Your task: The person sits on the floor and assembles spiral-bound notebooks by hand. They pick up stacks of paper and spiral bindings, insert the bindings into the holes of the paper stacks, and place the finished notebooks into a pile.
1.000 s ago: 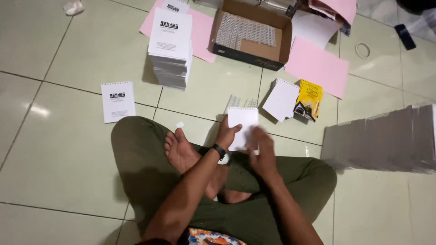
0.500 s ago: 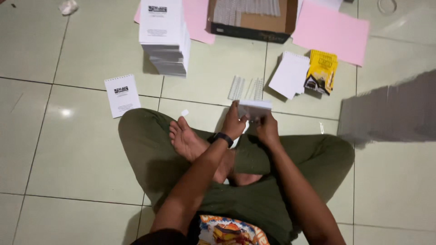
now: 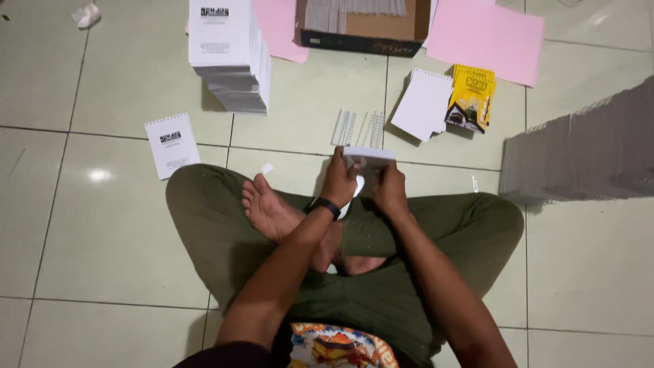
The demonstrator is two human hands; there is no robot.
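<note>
1. Head view, posture: the person sits cross-legged on a tiled floor [image 3: 102, 238], in olive trousers, with one bare foot [image 3: 269, 211] resting sole-up on the opposite leg.
2. Left hand [image 3: 340, 182]: it wears a dark wristband [image 3: 325, 206] and is closed on the left side of a small white booklet [image 3: 368, 158], fingers wrapped over its edge.
3. Right hand [image 3: 390, 189]: it grips the same booklet from the right side, fingers curled under it. Both hands hold the booklet just above the knees, in front of the crossed legs, with its upper edge tilted toward the camera.
4. Just beyond the booklet, on the floor, lie two white spiral binding combs [image 3: 359, 128], side by side.
5. To the right of the combs, a short stack of white punched sheets [image 3: 422, 103] leans against a yellow-covered booklet [image 3: 471, 99].
6. Upper left: a tall pile of white printed booklets [image 3: 228, 51]; a single white printed booklet [image 3: 172, 144] lies apart on the floor near the left knee.
7. Top centre: an open cardboard box [image 3: 364, 27] holding rows of white items, too small to identify.
8. Pink sheets [image 3: 487, 37] lie flat right of the box, and another shows to its left.
9. Far right: a long fanned grey row of stacked sheets [image 3: 579, 160].
10. A small white paper scrap [image 3: 267, 167] lies near the foot.
</note>
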